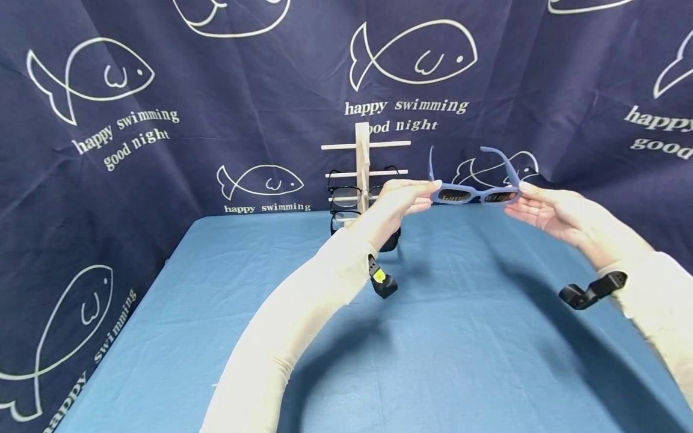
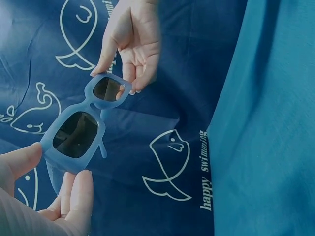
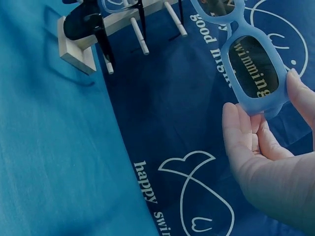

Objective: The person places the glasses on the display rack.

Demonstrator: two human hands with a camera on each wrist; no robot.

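A pair of blue-framed sunglasses [image 1: 476, 193] with dark lenses is held up in the air, its temples unfolded and pointing away. My left hand [image 1: 397, 204] pinches the left end of the frame between thumb and fingers. At the other end, my right hand [image 1: 563, 216] pinches the frame near its hinge. The left wrist view shows the sunglasses [image 2: 76, 133] spanning both hands. In the right wrist view, the right thumb and fingers meet on the frame's outer corner. Part of the wooden glasses rack [image 1: 363, 144] is hidden behind my left hand.
Black-framed glasses [image 1: 345, 197] hang on the rack's lower bars, and dark sunglasses [image 3: 83, 20] sit at its bottom. The rack's top bar [image 1: 390, 144] carries no glasses. A blue cloth [image 1: 460, 361] covers the table. Behind it hangs a navy curtain [image 1: 271, 108] with fish prints.
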